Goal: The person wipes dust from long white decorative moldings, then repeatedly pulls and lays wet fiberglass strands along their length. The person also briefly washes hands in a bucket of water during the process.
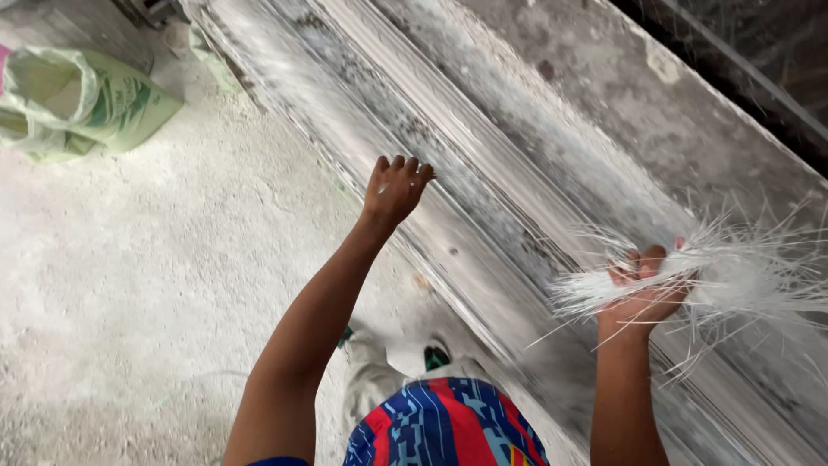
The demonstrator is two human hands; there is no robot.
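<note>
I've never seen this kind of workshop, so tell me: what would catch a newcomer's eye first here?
Most striking is the bundle of white fibres bristling out of the right hand, at the right over a long grey mould that runs diagonally across the view. The left hand rests on the mould's near edge, mid-frame. A pale green sack lies on the dusty white floor at upper left.

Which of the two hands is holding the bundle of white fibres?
The right hand grips the white fibre bundle over the long grey mould. The left hand holds nothing; its fingers only rest on the mould's edge.
</note>
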